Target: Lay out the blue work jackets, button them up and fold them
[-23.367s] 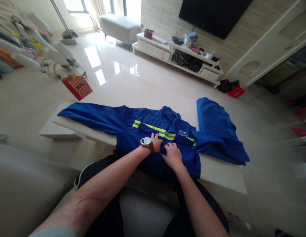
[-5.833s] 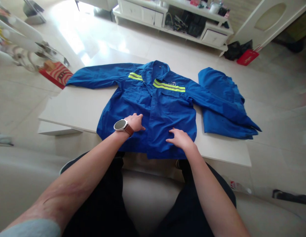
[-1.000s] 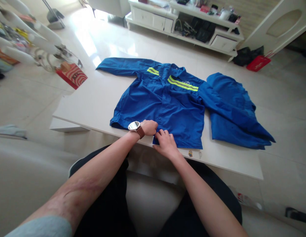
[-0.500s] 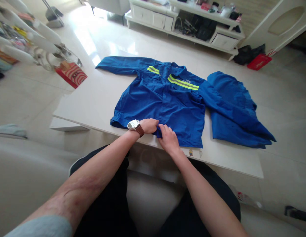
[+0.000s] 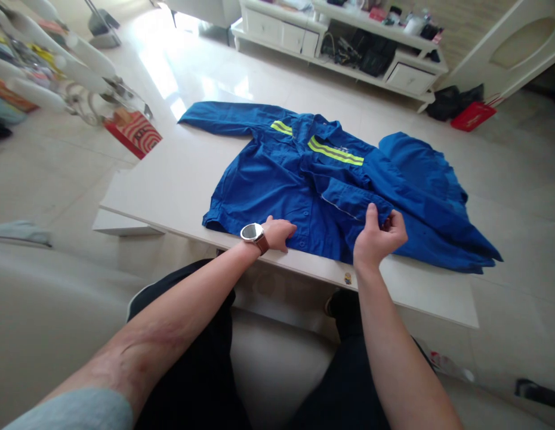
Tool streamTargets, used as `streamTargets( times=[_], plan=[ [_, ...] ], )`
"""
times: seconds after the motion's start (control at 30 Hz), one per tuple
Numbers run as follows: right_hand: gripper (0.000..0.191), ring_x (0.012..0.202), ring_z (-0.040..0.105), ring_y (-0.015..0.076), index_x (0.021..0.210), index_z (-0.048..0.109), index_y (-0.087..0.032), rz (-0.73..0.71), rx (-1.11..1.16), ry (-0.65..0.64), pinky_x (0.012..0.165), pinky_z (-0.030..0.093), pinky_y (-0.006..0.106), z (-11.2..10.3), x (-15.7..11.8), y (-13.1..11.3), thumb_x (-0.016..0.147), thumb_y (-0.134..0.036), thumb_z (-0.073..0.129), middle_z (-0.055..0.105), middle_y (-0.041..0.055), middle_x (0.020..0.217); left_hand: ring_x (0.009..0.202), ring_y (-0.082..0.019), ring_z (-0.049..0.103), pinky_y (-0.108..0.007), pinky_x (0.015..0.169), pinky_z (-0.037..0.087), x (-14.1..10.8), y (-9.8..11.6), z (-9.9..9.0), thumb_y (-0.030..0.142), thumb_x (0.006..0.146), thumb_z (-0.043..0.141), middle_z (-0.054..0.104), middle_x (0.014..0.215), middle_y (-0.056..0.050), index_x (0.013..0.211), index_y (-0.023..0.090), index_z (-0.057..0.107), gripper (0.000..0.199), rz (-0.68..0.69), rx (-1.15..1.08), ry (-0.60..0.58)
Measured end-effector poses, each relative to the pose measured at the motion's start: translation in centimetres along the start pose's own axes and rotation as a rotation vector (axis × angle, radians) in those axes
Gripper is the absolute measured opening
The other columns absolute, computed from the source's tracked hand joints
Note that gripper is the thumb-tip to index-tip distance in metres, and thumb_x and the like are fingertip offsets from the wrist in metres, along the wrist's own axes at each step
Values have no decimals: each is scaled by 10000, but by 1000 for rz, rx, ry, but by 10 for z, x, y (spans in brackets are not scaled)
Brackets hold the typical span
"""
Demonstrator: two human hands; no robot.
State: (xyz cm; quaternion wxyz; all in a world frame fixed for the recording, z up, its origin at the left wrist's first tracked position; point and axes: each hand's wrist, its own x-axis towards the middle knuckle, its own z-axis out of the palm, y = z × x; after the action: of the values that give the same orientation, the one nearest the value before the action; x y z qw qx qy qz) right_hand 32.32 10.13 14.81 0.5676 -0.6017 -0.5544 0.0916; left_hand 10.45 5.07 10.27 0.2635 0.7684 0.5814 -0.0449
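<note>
A blue work jacket point(image 5: 259, 179) with yellow-and-grey reflective strips lies spread on a white table point(image 5: 147, 173). My right hand point(image 5: 379, 234) is closed on the jacket's front edge, lifting that panel up and folding it back to the right. Buttons show on the front panel that stays down. My left hand point(image 5: 280, 233), below a wristwatch point(image 5: 252, 232) with a brown strap, rests on the hem near the table's front edge with its fingers apart. More blue cloth point(image 5: 425, 173) lies folded at the jacket's right side, partly under the sleeve.
A small yellow figure point(image 5: 348, 278) lies near the table's front edge. Across the floor stands a white cabinet point(image 5: 277, 33) with items on it. A red bag point(image 5: 474, 114) sits at the right, and a red patterned bag point(image 5: 134, 132) at the left.
My right hand has moved right from the middle of the hem, raising the jacket's front panel and uncovering the buttons. The left hand has stayed at the hem, its fingers now spread.
</note>
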Motion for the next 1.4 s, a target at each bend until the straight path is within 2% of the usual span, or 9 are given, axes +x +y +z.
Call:
streamTargets(
  times=[0.2, 0.27, 0.5, 0.77, 0.83, 0.97, 1.07, 1.17, 1.4],
  plan=[
    [346, 618, 490, 126, 681, 624, -177, -191, 76, -633, 618, 400, 260, 7, -24, -5, 889, -446, 684, 580, -5, 662, 998, -263, 663, -448, 951, 409, 7, 10, 10, 101, 786, 591, 721, 1026, -94, 849, 176, 693, 141, 8, 28, 27],
    [327, 640, 522, 138, 707, 661, -177, -191, 62, -700, 635, 413, 268, 10, -30, -4, 895, -444, 671, 623, 12, 690, 981, -249, 667, -418, 923, 425, 8, 10, 9, 102, 783, 585, 726, 1015, -84, 841, 182, 690, 144, 9, 5, 8],
    [345, 598, 470, 120, 716, 637, -172, 1, 105, -510, 584, 383, 256, 13, -22, 1, 863, -478, 695, 568, -20, 651, 1013, -274, 663, -385, 883, 458, 9, 4, 10, 223, 698, 736, 718, 1067, -77, 946, 213, 680, 254, 28, -6, 10],
    [442, 640, 390, 112, 634, 431, -209, -80, 129, 94, 614, 379, 264, -7, -1, -18, 907, -459, 673, 396, -35, 664, 979, -245, 679, -317, 772, 495, 8, 13, 9, 240, 808, 651, 699, 1107, -81, 1020, 214, 662, 213, 74, -24, 53],
    [382, 675, 464, 123, 664, 530, -192, -156, 119, -110, 640, 413, 267, -9, -3, -17, 910, -448, 671, 496, -11, 723, 972, -242, 685, -314, 768, 509, 9, 18, 13, 278, 844, 638, 692, 1133, -87, 1071, 209, 655, 237, 95, -30, 70],
    [210, 777, 626, 172, 800, 729, -197, -250, 46, -904, 732, 476, 283, -2, -16, -3, 912, -347, 636, 697, 43, 837, 1002, -265, 696, -333, 785, 533, 14, 27, 26, 249, 872, 613, 695, 1156, -123, 1100, 169, 656, 246, 101, 6, 102],
    [123, 801, 663, 196, 827, 758, -222, -204, -120, -1085, 756, 473, 291, 4, -26, 7, 860, -302, 671, 748, 44, 851, 1015, -281, 701, -346, 807, 539, 17, 30, 33, 233, 903, 571, 710, 1116, -150, 1040, 140, 670, 193, 86, 34, 94],
    [151, 719, 633, 191, 813, 736, -211, -143, -167, -857, 718, 461, 300, 4, -23, 11, 840, -353, 695, 724, 33, 774, 1024, -266, 697, -334, 824, 537, 17, 30, 35, 233, 911, 577, 706, 1126, -142, 1056, 147, 654, 186, 89, 17, 107],
    [282, 824, 563, 213, 919, 579, -200, -108, -104, 219, 775, 467, 377, -26, 32, 10, 968, -472, 526, 577, 56, 858, 992, -251, 696, -331, 811, 527, 14, 32, 31, 230, 929, 539, 697, 1130, -126, 1051, 166, 644, 173, 73, -8, 113]
  ],
)
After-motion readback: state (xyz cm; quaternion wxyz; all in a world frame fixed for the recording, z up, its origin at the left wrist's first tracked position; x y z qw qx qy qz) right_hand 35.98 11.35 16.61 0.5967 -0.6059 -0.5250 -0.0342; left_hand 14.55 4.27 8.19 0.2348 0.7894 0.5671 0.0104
